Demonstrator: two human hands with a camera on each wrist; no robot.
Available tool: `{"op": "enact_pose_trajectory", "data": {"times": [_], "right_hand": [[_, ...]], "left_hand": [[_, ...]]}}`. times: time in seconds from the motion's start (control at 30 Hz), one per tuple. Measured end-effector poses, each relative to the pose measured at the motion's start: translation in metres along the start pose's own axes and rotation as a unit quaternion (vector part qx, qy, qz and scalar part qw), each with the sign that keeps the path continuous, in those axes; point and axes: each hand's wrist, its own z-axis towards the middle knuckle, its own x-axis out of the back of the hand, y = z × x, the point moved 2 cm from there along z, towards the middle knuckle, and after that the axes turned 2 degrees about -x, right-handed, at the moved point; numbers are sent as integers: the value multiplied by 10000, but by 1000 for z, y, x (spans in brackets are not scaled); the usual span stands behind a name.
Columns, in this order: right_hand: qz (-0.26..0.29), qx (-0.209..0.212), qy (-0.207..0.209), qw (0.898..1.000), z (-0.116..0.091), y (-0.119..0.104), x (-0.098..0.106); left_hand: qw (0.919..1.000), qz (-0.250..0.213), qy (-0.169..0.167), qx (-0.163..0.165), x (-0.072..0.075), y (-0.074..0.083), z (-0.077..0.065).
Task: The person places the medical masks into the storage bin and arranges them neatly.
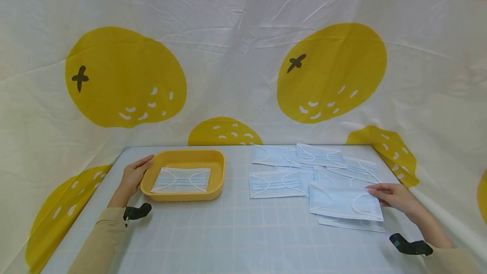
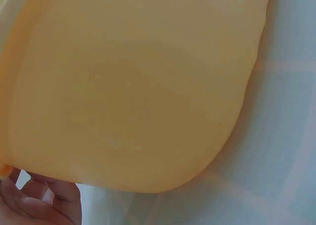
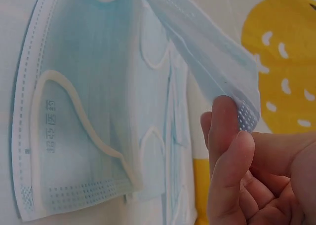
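Pick-up step, by the look of it: right hand [image 1: 393, 198] pinches the top mask [image 1: 344, 203] at lower right; next, carry it to the yellow tray [image 1: 218, 168] at centre left. Left hand [image 1: 133, 176] rests relaxed, probably just touching, the tray rim.

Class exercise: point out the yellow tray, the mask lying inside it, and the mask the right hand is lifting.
yellow tray [image 1: 218, 168], head view, on its right wall.
mask in the tray [image 1: 181, 180], head view, on its pleated middle.
lifted mask [image 3: 217, 62], right wrist view, on the raised blue pleats above the fingertips.
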Motion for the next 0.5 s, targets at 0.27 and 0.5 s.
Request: {"op": "enact_pose_trajectory", "data": {"times": [0.27,0.5], "right_hand": [[31,255,31,9997,-6,-17,13],[129,367,51,9992,-5,-32,14]], "left_hand": [[10000,68,-29,-36,1,1,-1],[10000,35,-17,-14,0,1,-1]]}}
